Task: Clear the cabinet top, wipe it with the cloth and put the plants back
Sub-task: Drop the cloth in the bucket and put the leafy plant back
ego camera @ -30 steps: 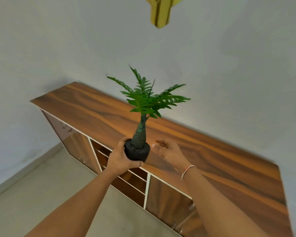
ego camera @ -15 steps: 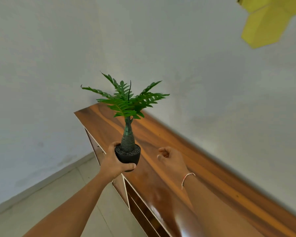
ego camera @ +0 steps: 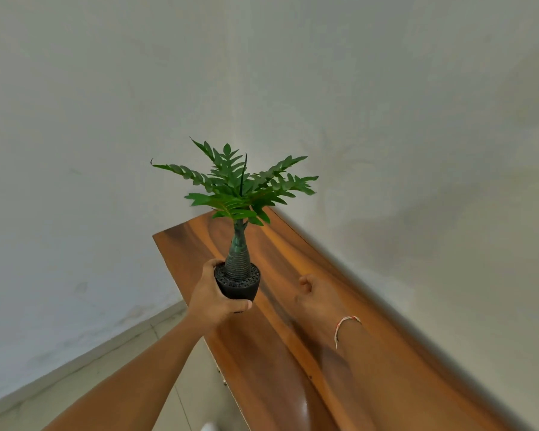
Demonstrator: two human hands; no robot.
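Observation:
A small palm-like plant (ego camera: 237, 194) with a ribbed green trunk stands in a black pot (ego camera: 239, 285). My left hand (ego camera: 212, 298) grips the pot from the left and below, holding it upright above the left end of the glossy wooden cabinet top (ego camera: 280, 343). My right hand (ego camera: 316, 295) hovers just to the right of the pot, apart from it, fingers curled inward and holding nothing; a red-and-white thread circles its wrist. No cloth shows in view.
White walls meet in a corner right behind the cabinet's far left end (ego camera: 181, 234). Pale tiled floor (ego camera: 91, 390) lies to the left, below the cabinet's front edge. A small knob (ego camera: 224, 382) shows on the cabinet front.
The view has swung left toward the cabinet's left end. My left hand has carried the plant that way. My right hand has come off the pot and curled its fingers.

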